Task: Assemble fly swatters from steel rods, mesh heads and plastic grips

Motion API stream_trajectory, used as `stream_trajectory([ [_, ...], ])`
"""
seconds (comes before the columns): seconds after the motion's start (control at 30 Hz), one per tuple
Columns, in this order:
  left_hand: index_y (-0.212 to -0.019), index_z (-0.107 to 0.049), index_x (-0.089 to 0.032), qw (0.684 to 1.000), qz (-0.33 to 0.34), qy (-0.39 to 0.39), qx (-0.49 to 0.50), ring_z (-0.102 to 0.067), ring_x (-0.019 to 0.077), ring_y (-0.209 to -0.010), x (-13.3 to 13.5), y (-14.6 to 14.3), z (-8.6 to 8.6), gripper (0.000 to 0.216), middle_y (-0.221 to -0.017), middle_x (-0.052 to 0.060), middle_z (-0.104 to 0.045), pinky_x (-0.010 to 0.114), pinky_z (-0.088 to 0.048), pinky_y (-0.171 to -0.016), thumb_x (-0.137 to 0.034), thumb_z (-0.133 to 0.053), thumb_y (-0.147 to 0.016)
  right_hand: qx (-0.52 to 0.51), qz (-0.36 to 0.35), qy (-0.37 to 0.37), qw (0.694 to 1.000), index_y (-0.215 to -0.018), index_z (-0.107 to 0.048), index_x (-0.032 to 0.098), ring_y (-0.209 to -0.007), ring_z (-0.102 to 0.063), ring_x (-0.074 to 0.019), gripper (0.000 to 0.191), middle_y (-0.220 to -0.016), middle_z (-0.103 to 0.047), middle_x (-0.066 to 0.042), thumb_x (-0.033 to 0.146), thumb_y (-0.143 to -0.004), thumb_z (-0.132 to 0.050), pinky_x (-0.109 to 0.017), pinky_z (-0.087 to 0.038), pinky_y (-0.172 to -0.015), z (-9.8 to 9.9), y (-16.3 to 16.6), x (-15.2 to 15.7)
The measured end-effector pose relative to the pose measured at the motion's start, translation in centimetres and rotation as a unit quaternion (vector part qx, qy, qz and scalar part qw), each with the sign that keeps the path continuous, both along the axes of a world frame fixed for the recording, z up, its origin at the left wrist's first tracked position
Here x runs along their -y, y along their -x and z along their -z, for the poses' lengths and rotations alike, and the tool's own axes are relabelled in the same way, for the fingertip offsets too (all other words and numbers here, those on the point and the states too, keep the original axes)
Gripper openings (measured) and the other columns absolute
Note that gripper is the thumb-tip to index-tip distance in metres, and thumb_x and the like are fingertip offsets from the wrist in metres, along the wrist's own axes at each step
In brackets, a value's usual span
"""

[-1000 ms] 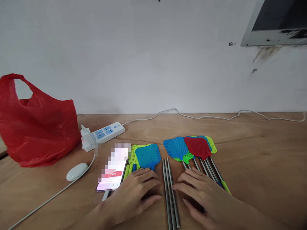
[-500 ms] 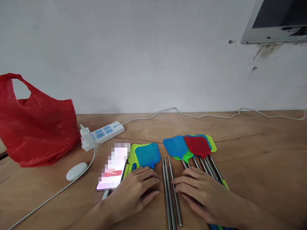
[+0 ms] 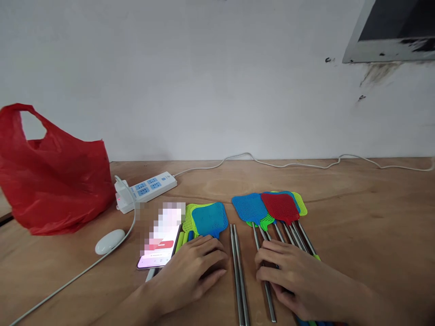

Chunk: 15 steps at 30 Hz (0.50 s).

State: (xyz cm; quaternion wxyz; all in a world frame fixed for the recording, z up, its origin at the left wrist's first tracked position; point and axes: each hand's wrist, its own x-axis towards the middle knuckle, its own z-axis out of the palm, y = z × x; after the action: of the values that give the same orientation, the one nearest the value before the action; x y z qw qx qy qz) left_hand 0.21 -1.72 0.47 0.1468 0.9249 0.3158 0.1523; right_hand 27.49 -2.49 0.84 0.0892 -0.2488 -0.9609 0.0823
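Note:
My left hand (image 3: 195,267) rests on the table, its fingers loosely bent and the thumb apart, holding nothing visible. Just beyond it lie a yellow-green swatter head (image 3: 189,217) and a blue swatter head (image 3: 210,217), beside yellow-green and blue handle grips (image 3: 183,238). To its right, two metal rods (image 3: 239,276) lie side by side. My right hand (image 3: 292,276) curls its fingers over another metal rod (image 3: 268,299). Past that hand are overlapping fly swatters with blue (image 3: 249,209), red (image 3: 280,207) and green heads; their lower shafts are partly hidden beneath it.
A lit phone (image 3: 163,240), partly pixelated, lies left of my left hand. Farther left are a white mouse-shaped object (image 3: 109,241), a white power strip (image 3: 154,185) and a red plastic bag (image 3: 54,176). A white cable (image 3: 288,166) runs along the wall.
My right hand has moved slightly right, drawing one metal rod away from the other two towards the swatters. My left hand stays in place.

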Motion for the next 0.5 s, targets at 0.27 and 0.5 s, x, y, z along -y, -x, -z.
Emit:
stream_trajectory([
  [0.27,-0.103,-0.064,-0.021,1.0,-0.01,-0.002,-0.024,-0.061,0.0237,-0.099,0.1,-0.1,-0.2,0.012,-0.105,0.005,-0.066,0.036,-0.05,-0.087,-0.019,-0.055,-0.096,0.044,0.004,0.025,0.999,-0.083,-0.059,0.021,-0.094,-0.055,-0.024,0.018,-0.098,-0.062,-0.005,0.008,-0.07,-0.057,-0.042,-0.047,-0.09,-0.9,0.4,0.5],
  [0.5,-0.104,-0.064,-0.021,0.999,-0.009,0.002,-0.034,-0.06,0.0239,-0.1,0.1,-0.2,-0.2,0.012,-0.108,0.005,-0.065,0.036,-0.048,-0.088,-0.017,-0.055,-0.096,0.043,0.006,0.066,0.997,-0.081,-0.058,0.02,-0.088,-0.057,-0.0209,0.019,-0.091,-0.063,-0.004,0.005,-0.07,-0.054,-0.036,-0.048,-0.082,-1.2,1.1,0.9],
])
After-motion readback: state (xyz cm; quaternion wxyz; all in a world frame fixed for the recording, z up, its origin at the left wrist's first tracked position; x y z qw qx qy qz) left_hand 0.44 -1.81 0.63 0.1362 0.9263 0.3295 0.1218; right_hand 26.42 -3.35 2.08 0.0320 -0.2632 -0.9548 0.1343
